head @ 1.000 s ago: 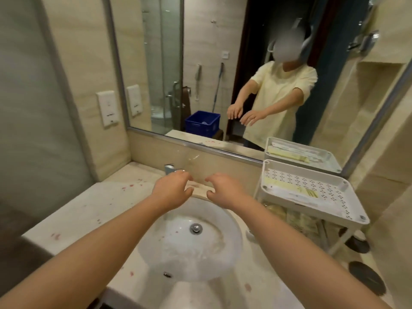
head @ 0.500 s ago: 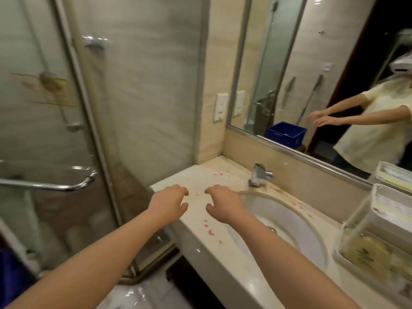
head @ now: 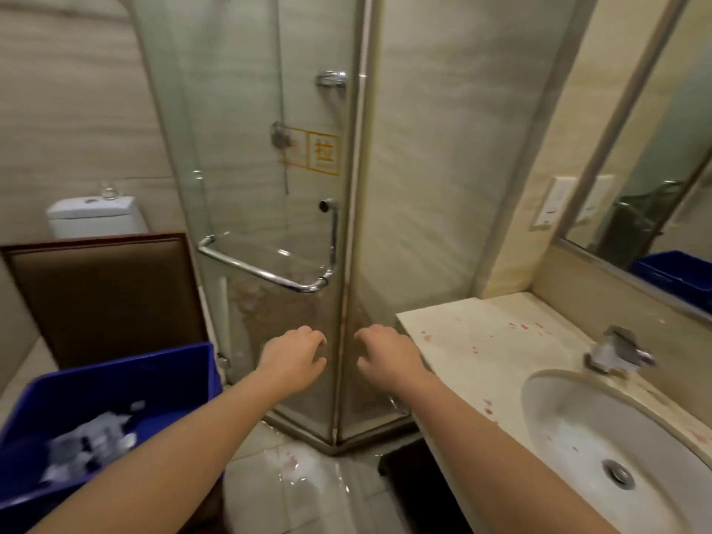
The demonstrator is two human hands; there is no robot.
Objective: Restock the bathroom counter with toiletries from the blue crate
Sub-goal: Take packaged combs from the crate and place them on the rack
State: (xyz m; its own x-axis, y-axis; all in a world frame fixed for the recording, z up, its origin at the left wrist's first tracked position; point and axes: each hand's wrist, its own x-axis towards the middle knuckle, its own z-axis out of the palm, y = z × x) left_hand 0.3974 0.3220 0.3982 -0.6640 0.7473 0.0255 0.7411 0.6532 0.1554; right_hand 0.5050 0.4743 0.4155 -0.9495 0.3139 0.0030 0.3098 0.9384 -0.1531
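Low at the left, the blue plastic crate (head: 115,373) of white packets (head: 90,445) sits under the left forearm (head: 165,452); left grip (head: 293,356) and right grip (head: 387,356) hover ahead, loosely curled, empty.

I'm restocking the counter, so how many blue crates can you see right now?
1. The blue crate sits at lower left, below the brown panel, with packets inside. The blue shape in the mirror at far right is a reflection, probably of that crate.
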